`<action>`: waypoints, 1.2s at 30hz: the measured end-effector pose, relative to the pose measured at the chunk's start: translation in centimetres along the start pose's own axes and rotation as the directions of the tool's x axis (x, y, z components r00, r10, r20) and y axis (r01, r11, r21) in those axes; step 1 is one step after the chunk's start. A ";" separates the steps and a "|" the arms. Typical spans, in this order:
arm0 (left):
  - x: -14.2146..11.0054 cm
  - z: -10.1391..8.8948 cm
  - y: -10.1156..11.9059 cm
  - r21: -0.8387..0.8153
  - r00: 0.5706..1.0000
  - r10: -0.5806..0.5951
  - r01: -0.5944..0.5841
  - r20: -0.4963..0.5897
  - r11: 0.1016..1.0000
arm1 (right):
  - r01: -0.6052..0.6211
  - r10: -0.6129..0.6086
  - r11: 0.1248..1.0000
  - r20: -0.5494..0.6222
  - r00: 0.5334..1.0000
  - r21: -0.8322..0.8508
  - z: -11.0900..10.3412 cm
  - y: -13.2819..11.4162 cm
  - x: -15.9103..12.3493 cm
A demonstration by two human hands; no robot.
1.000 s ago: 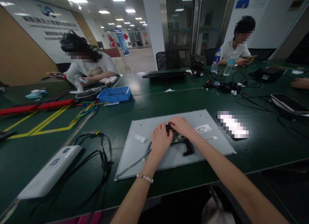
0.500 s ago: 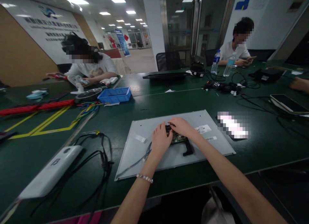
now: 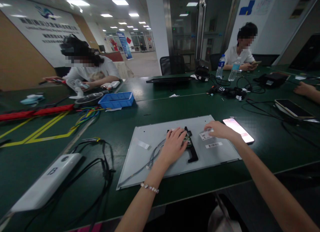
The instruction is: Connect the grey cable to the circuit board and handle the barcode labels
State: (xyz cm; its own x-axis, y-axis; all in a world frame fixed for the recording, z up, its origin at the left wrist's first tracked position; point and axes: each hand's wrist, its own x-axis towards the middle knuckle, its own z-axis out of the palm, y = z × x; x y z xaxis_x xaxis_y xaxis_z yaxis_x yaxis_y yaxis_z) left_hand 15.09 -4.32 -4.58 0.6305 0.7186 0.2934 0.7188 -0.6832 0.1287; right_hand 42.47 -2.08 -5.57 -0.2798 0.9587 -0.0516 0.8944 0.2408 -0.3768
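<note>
A flat grey metal panel (image 3: 155, 168) lies on the table in front of me. On its middle sits a green circuit board (image 3: 186, 138) along a black bracket (image 3: 193, 154). My left hand (image 3: 175, 143) rests over the board with fingers stretched out, hiding much of it. A thin bundle of grey wires (image 3: 152, 157) runs from under that hand towards the panel's near left corner. My right hand (image 3: 220, 129) is over the panel's right part, fingers curled down by a white label (image 3: 205, 134). Whatever its fingertips hold, if anything, is hidden.
A lit phone (image 3: 238, 129) lies right of the panel. Leftwards are a white device marked B (image 3: 47, 182), black cables (image 3: 106, 168) and a blue bin (image 3: 117, 99). Two bottles (image 3: 234, 70) stand at the far right. Other people sit around the table.
My right hand has left the board and moved right to the label. My left hand has shifted slightly right and flattened over the board, and more of the black bracket shows.
</note>
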 end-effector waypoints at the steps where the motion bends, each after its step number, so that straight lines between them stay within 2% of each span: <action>1: 0.0 -0.1 0.1 -0.013 0.999 0.040 -0.040 0.021 0.999 | -0.010 0.010 1.000 -0.004 1.000 0.019 0.3 0.0 0.0; 6: -0.2 -0.2 0.3 -0.051 0.982 0.165 -0.161 0.087 0.986 | -0.097 0.096 0.991 0.015 0.995 0.088 0.7 -0.1 0.4; 11: -0.3 -0.2 0.3 -0.080 0.976 0.178 -0.169 0.122 0.982 | -0.144 0.145 0.979 0.001 0.989 0.146 0.8 0.4 0.3; 13: -0.3 -0.2 0.3 -0.092 0.977 0.175 -0.165 0.118 0.982 | -0.157 0.164 0.962 -0.014 0.986 0.225 0.9 0.3 0.1; 16: -0.2 -0.1 0.3 -0.099 0.982 0.156 -0.146 0.107 0.984 | -0.147 0.160 0.886 0.007 0.987 0.440 1.5 -0.5 -0.2; 19: -0.3 0.1 0.3 -0.098 0.986 0.144 -0.135 0.088 0.986 | -0.127 0.138 0.751 0.034 0.990 0.648 2.7 -1.7 -0.4; 22: -0.3 0.1 0.2 -0.092 0.986 0.151 -0.144 0.069 0.985 | -0.088 0.125 0.667 0.005 0.992 0.740 4.1 -2.8 -0.5; 26: -0.3 -0.3 0.4 -0.095 0.984 0.166 -0.159 0.065 0.983 | -0.010 0.095 0.707 -0.081 0.992 0.707 5.1 -4.0 -0.6; 36: -0.3 -0.6 0.6 -0.014 0.969 0.226 -0.226 0.101 0.974 | 0.096 0.049 0.790 -0.218 0.975 0.605 5.6 -5.3 -0.8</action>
State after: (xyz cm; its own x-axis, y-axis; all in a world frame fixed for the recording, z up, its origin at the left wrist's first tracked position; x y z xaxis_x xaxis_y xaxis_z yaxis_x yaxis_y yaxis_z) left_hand 15.21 -5.03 -4.06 0.8029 0.5549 0.2177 0.5537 -0.8296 0.0725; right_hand 36.00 -4.92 -8.67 -0.1531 0.9793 0.1326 0.4688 0.1901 -0.8626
